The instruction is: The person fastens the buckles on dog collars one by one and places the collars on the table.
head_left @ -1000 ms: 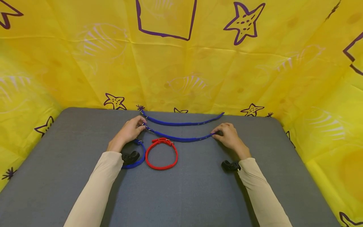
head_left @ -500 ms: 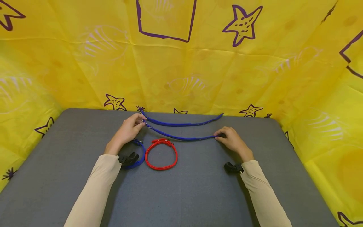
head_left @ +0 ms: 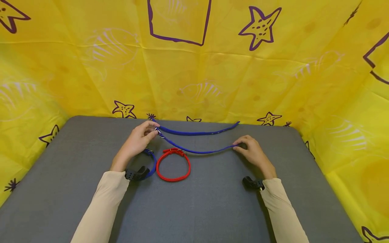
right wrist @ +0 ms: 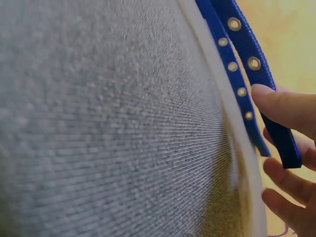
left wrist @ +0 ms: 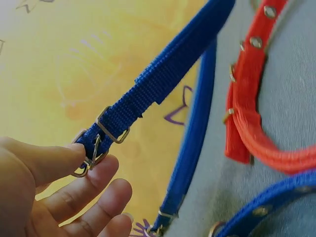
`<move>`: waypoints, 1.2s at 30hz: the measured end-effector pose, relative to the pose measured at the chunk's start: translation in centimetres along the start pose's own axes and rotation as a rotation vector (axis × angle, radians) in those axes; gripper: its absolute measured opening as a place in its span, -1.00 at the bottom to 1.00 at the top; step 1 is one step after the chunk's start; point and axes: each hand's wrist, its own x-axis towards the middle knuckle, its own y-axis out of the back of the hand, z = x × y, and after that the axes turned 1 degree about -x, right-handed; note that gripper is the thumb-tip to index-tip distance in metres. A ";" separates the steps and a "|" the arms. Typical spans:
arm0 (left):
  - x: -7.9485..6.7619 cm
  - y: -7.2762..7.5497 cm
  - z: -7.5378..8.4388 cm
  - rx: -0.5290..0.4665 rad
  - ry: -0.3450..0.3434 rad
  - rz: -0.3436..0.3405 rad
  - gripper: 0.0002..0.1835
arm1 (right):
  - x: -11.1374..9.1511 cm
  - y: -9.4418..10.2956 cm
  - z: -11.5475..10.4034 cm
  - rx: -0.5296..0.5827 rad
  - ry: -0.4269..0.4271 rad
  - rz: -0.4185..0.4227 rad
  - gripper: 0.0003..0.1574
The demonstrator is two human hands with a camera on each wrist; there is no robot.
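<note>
An unfastened blue collar sags in a shallow curve between both hands. My left hand pinches its metal buckle between thumb and forefinger. The tip of the strap with eyelets is pinched by my right hand, thumb on one side; in the right wrist view the strap end pokes out past the thumb. Just behind lies a second unfastened blue collar, stretched along the table's far edge. Nearer sits a red collar buckled into a ring. Beside it, a buckled blue collar is partly hidden by my left wrist.
The grey table ends at a yellow cloth backdrop with starfish and fish drawings, which also rises on both sides. Black straps with cameras sit on both wrists.
My right hand has moved slightly right and toward me with the strap tip. My left hand has raised the buckle end a little, and the held collar has turned edge-on. The other collars stay put.
</note>
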 end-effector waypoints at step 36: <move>-3.2 -1.9 3.5 -0.052 -0.028 -0.145 -0.73 | -3.5 2.1 -3.4 0.162 -0.055 0.013 -0.74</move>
